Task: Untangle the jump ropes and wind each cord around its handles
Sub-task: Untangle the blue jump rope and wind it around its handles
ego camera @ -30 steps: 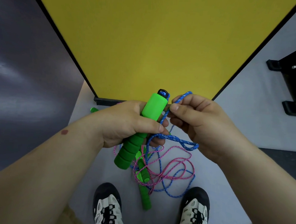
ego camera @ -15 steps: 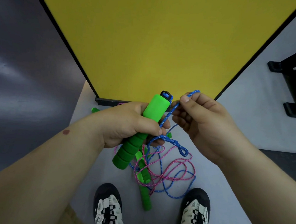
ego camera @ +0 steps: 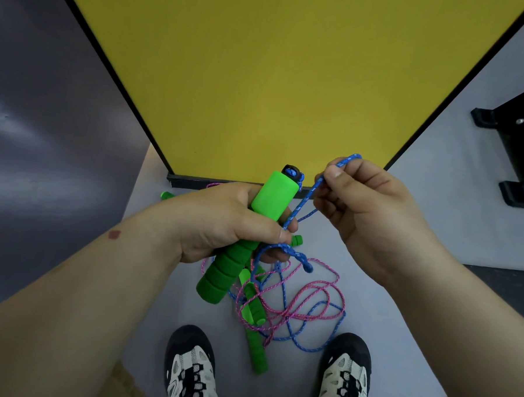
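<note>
— What lies nearest to you?

— Your two shoes [ego camera: 189,373], toes pointing forward on the grey floor [ego camera: 399,342]. Between them and just ahead sits a loose tangle: one pink cord [ego camera: 316,292] and one blue cord [ego camera: 318,325] looped through each other, with two green handles [ego camera: 254,313] lying in the heap, one crossing the other.

— Is anything holding the ropes, a box or a bag?

— You have no container in view; the heap lies straight on the floor.

— And your hands?

— Your left hand [ego camera: 223,223] is clenched round one green foam handle [ego camera: 243,243], which is tilted, its black cap end pointing up and away from you. Your right hand [ego camera: 366,216] pinches the blue cord between thumb and fingers, just beside that cap; a loop sticks out above your fingers. From the pinch the cord runs down past your left thumb and hangs into the tangle.

— How many handles can you count?

— Three clearly. Two more green ends [ego camera: 167,195] peek out near your left hand, one by the panel's foot, one by your left fingertips; you cannot tell whether they are further handles.

— Farther off?

— A yellow panel [ego camera: 276,77] with a black edge, and a black frame [ego camera: 518,145] to your right.
</note>
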A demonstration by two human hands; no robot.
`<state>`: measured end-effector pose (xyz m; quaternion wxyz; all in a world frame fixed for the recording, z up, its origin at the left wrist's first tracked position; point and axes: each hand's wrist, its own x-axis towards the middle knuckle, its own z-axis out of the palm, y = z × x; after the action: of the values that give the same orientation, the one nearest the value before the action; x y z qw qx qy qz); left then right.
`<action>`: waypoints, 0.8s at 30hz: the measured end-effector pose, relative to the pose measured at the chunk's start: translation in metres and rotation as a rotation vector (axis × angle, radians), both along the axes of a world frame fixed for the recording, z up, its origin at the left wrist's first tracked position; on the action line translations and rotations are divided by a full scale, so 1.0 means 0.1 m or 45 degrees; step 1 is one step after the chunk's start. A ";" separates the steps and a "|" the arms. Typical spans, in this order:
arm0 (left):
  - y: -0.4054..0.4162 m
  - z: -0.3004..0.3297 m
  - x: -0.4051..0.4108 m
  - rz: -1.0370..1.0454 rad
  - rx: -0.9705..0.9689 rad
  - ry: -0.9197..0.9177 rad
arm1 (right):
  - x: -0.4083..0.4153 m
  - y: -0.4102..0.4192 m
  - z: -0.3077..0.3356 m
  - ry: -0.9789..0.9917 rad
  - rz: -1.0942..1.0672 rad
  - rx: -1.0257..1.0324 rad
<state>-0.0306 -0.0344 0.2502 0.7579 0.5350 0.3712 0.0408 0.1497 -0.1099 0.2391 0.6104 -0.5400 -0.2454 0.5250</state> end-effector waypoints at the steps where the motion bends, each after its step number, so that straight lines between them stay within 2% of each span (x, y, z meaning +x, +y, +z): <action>1: 0.00 0.00 0.00 -0.019 -0.009 -0.009 | 0.01 0.00 0.01 -0.015 -0.015 0.015; 14: 0.03 -0.03 -0.03 -0.105 0.084 0.027 | 0.00 0.02 0.07 0.080 -0.216 -0.063; 20: 0.02 -0.02 -0.02 -0.081 0.057 0.029 | -0.03 -0.02 0.08 0.315 0.069 -0.117; 24: 0.03 0.00 -0.02 -0.042 0.033 0.030 | -0.05 -0.05 0.10 0.288 0.259 -0.106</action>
<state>-0.0325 -0.0316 0.2501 0.7471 0.5513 0.3704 0.0268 0.1444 -0.1144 0.2490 0.5549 -0.4747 -0.2063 0.6512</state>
